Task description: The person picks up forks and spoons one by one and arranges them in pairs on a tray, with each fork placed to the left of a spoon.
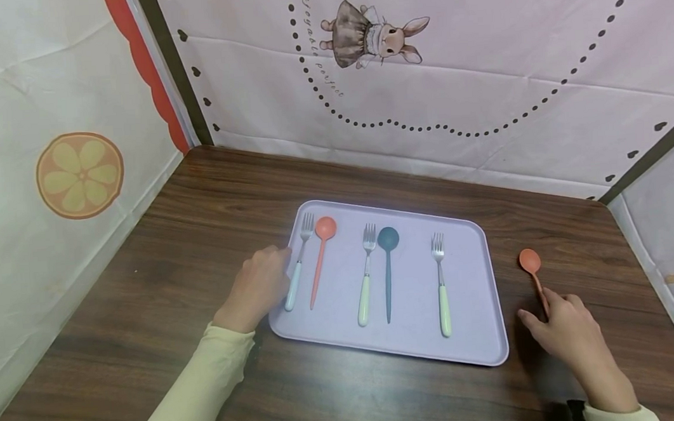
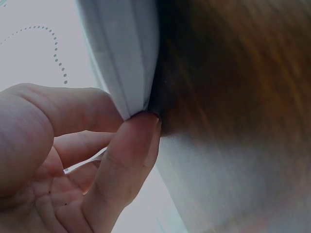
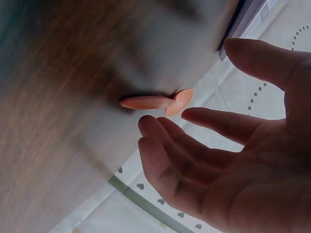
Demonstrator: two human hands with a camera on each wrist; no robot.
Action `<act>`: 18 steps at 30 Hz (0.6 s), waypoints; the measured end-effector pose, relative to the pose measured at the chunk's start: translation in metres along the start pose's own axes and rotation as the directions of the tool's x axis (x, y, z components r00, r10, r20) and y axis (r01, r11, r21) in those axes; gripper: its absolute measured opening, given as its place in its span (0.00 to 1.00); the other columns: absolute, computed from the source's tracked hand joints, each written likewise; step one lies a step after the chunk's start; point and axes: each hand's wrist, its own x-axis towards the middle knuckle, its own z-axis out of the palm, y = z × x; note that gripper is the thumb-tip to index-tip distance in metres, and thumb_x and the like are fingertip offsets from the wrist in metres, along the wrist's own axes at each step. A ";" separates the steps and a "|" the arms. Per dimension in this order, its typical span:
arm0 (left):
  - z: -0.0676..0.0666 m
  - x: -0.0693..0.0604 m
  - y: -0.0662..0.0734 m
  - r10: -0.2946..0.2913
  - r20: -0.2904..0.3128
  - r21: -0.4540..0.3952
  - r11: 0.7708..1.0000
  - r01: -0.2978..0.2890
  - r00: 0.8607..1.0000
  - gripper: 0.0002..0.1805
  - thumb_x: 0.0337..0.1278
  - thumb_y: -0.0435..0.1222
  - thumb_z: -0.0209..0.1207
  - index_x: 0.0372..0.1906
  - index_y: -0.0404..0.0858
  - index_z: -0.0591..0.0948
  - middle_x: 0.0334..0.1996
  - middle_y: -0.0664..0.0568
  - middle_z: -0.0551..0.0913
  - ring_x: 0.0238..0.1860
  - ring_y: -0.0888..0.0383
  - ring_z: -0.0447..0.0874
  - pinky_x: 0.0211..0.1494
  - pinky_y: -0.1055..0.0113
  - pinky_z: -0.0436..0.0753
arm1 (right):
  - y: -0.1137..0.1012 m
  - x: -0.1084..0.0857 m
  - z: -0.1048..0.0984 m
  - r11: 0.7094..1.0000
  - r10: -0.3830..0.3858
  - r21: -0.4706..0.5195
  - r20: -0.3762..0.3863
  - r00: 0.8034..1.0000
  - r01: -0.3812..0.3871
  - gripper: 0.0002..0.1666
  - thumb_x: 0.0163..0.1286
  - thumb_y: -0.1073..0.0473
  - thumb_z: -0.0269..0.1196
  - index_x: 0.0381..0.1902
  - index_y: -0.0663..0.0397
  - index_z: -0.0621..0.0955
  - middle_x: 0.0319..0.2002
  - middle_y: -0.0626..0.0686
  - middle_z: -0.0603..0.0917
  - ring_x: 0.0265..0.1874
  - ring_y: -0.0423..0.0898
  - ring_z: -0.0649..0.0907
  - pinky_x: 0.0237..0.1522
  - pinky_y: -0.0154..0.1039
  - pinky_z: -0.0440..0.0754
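My left hand (image 1: 259, 283) is at the left side of a pale lilac tray (image 1: 410, 295); in the left wrist view its thumb and a finger pinch the tray's rim (image 2: 121, 63). On the tray lie three forks: one pale-blue-handled fork (image 1: 293, 286) and two green-handled ones, the middle fork (image 1: 364, 298) and the right fork (image 1: 444, 310). Between them lie a coral spoon (image 1: 319, 268) and a dark teal spoon (image 1: 389, 278). My right hand (image 1: 572, 332) hovers beside an orange spoon (image 1: 530, 261) on the table, fingers apart and not closed round its handle (image 3: 146, 102).
The dark wooden table (image 1: 148, 309) meets a patterned cloth wall (image 1: 478, 69) at the back, with a rabbit print. More cloth hangs along the left side (image 1: 19, 252) and the right side. The orange spoon lies right of the tray's right edge.
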 end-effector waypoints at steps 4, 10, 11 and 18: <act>-0.001 0.000 0.000 0.000 0.003 0.005 1.000 0.000 1.000 0.14 0.57 0.22 0.56 0.49 0.26 0.82 0.26 0.43 0.76 0.24 0.50 0.74 0.24 0.55 0.78 | 0.002 0.001 0.000 1.000 0.008 -0.020 0.025 1.000 -0.007 0.39 0.68 0.53 0.64 0.61 0.84 0.69 0.49 0.84 0.72 0.51 0.79 0.72 0.46 0.72 0.71; -0.001 0.000 0.001 -0.011 0.015 -0.002 1.000 0.011 1.000 0.16 0.58 0.22 0.56 0.51 0.26 0.82 0.28 0.42 0.77 0.24 0.50 0.74 0.24 0.56 0.79 | 0.005 0.004 -0.001 0.999 0.026 -0.037 0.071 0.997 -0.023 0.33 0.66 0.59 0.62 0.58 0.82 0.69 0.45 0.82 0.72 0.48 0.79 0.73 0.42 0.72 0.72; -0.001 0.000 0.001 -0.013 0.016 -0.003 1.000 0.013 1.000 0.16 0.58 0.22 0.56 0.52 0.26 0.82 0.28 0.42 0.78 0.24 0.50 0.75 0.25 0.56 0.79 | 0.005 0.005 -0.001 0.999 0.027 -0.039 0.073 0.997 -0.025 0.31 0.65 0.61 0.62 0.58 0.81 0.70 0.43 0.81 0.72 0.47 0.78 0.73 0.41 0.71 0.72; -0.001 0.000 0.000 -0.009 0.015 -0.001 1.000 0.009 1.000 0.15 0.57 0.22 0.57 0.50 0.26 0.82 0.27 0.43 0.77 0.24 0.50 0.75 0.24 0.55 0.79 | 0.007 0.007 0.000 0.998 0.029 -0.052 0.062 0.998 -0.025 0.20 0.55 0.71 0.57 0.47 0.75 0.75 0.33 0.70 0.73 0.38 0.70 0.75 0.33 0.66 0.74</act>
